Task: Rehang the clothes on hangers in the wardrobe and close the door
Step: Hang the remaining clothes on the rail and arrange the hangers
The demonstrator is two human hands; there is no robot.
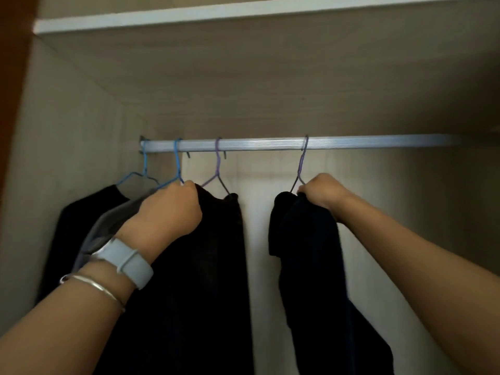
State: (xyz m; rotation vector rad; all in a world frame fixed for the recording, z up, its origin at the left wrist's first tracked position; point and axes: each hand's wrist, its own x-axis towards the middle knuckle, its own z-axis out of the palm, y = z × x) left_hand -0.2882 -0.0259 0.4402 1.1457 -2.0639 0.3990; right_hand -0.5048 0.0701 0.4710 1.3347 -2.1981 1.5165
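Note:
A silver rail (270,144) runs across the wardrobe. Several wire hangers hook over it: two blue ones (177,163) at the left, a purple hanger (217,169) in the middle and another purple hanger (301,169) to the right. Dark garments hang from them, with a grey garment (108,226) on the second blue hanger. My left hand (167,212) grips the shoulder of the black garment (216,266) on the middle purple hanger. My right hand (322,196) grips the top of the dark garment (311,266) at the right purple hanger's shoulder.
A white shelf edge (243,14) lies above the rail. The wardrobe's left side wall (54,144) stands close to the leftmost black garment (78,226). The rail to the right of my right hand carries no hangers.

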